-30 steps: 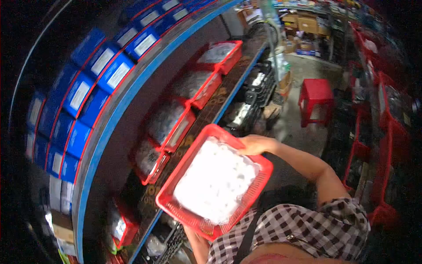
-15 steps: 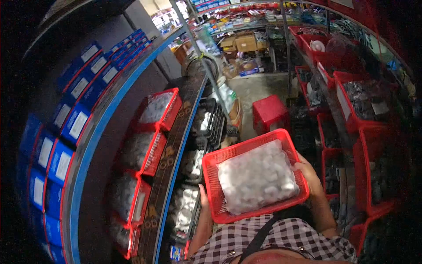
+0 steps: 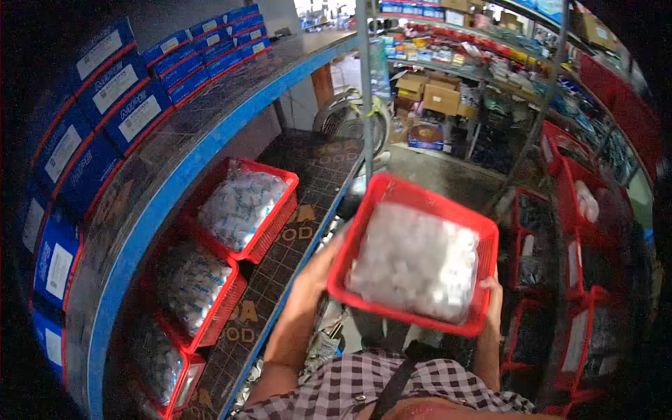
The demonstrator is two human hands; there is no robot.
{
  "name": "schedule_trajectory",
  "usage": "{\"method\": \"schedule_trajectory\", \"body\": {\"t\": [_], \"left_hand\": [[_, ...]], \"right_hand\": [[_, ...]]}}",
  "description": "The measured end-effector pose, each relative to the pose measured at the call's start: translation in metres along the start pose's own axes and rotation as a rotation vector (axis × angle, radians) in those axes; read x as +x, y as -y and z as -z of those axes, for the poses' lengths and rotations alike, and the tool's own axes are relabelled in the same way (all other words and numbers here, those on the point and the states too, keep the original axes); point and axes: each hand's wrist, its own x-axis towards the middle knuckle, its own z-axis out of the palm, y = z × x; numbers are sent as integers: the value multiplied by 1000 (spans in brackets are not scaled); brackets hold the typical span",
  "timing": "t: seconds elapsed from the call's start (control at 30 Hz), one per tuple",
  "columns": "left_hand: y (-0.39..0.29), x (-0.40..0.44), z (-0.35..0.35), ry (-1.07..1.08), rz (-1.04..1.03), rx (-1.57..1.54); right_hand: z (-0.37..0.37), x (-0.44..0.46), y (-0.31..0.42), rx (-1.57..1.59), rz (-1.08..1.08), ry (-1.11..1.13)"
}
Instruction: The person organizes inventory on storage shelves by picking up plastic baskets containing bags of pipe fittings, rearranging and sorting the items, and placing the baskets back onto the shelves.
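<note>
A red plastic basket [image 3: 434, 200] is held in front of my chest, tilted with its right side lower. In it lies a clear plastic bag [image 3: 413, 259] of small whitish pieces, blurred and too indistinct to name. My left hand [image 3: 333, 255] grips the basket's left side, its fingertips hidden behind the wall. On the right side, my right hand [image 3: 493, 297] is closed over the rim near the lower corner.
At left, a dark shelf with a blue edge [image 3: 150, 185] carries blue boxes [image 3: 136, 115]. Below it stand several red baskets [image 3: 276, 220] of bagged parts. More red baskets [image 3: 584, 329] line the right side. A metal post [image 3: 365, 91] and cardboard boxes [image 3: 441, 98] are ahead.
My view has turned left, towards the shelf. The basket has changed its tilt, its left side now higher. My left arm reaches farther forward, and the red stool no longer shows.
</note>
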Motion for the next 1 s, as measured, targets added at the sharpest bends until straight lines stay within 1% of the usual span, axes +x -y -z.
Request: {"method": "schedule_trajectory", "body": {"t": [0.03,0.07,0.1,0.13,0.17,0.2,0.23,0.27,0.3,0.33,0.4,0.43,0.47,0.5,0.53,0.57,0.6,0.63,0.67,0.73,0.77,0.8,0.87,0.93,1.0], "left_hand": [[-14,18,19,-16,-2,25],[-38,29,15,57,-130,112],[-57,38,24,25,-165,301],[-73,43,20,-113,-296,609],[-80,47,28,-270,-358,841],[-85,44,28,-424,-406,1009],[-90,40,29,-539,-381,1148],[-90,37,39,-625,-411,1278],[-88,32,50,-712,-433,1410],[-84,26,62,-819,-379,1486],[-69,18,90,-968,-314,1411],[-63,16,98,-980,-337,1469],[-48,10,109,-1061,-128,1709],[-42,16,102,-1057,-214,1876],[-36,24,94,-1158,-165,1968],[-33,29,94,-1191,-119,1984],[-32,34,96,-1221,-79,2004],[-31,39,100,-1266,-110,1997],[-30,44,101,-1314,-94,2007],[-30,53,104,-1398,-74,2012],[-30,54,104,-1400,-55,2024],[-29,55,104,-1414,-39,2026],[-29,58,103,-1444,-9,2034],[-30,61,105,-1460,-17,2051],[-28,64,108,-1499,-36,2066]], "right_hand": [[-6,25,-4,90,-73,-45],[-23,43,-4,216,-159,-47],[-42,64,-4,258,-184,64],[-61,86,-5,298,-207,178],[-85,112,-13,275,-87,200],[-90,143,-33,69,113,146],[-112,166,-40,120,95,184],[-138,190,-48,172,71,221],[-156,218,-66,194,102,176],[-174,238,-83,216,129,130],[-198,251,-95,191,73,152],[-220,250,-93,183,52,195],[-234,251,-96,177,22,223],[-238,262,-109,132,37,302],[-251,264,-112,188,2,345],[-265,266,-115,247,-27,388],[-269,275,-133,249,-18,430],[-282,281,-136,159,-59,458],[-294,285,-138,70,-99,486],[-314,301,-152,30,-217,563],[-323,313,-164,-81,-158,606],[-335,322,-170,-262,-87,614],[-343,316,-177,-322,37,537],[-345,316,-174,-340,26,522],[-342,317,-166,-268,-42,565]]}}
